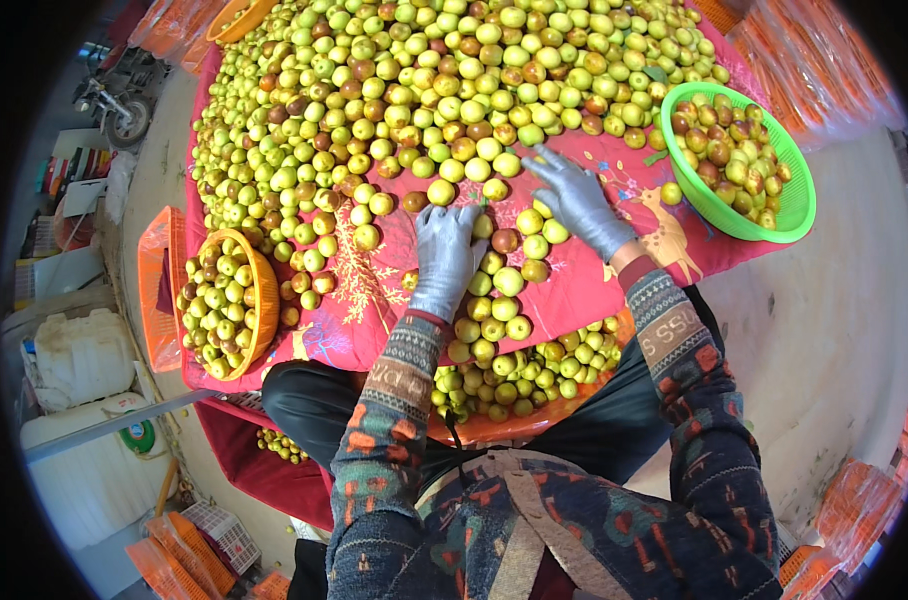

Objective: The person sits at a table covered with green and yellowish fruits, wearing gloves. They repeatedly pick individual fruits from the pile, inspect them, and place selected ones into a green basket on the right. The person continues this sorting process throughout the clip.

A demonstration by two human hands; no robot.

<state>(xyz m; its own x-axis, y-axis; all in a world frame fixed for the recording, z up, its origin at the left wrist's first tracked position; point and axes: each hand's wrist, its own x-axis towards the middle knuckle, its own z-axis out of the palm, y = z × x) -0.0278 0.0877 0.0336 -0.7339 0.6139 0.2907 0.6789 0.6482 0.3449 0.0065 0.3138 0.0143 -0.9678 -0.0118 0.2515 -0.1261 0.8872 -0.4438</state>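
Note:
Both hands wear grey coated gloves. My left hand [446, 256] is low over the red patterned cloth [401, 221], fingers pointing away. A green-yellow jujube [483, 226] sits beside its index finger and thumb; whether they grip it is hidden. My right hand [583, 201] is spread over the cloth, fingertips by the near edge of the large jujube pile [424, 97]. Between the hands, loose jujubes [508, 281] run in a band to the table edge. Below that edge, an orange container [529, 426] full of jujubes sits between the person's legs.
A green plastic basket [797, 180] of redder jujubes stands at the table's right corner. An orange basket [268, 307] of jujubes is at the left, beside a wrapped orange crate [158, 292]. Wrapped orange stacks [814, 67] stand back right. White plastic containers [86, 450] and a motorcycle [120, 112] are left.

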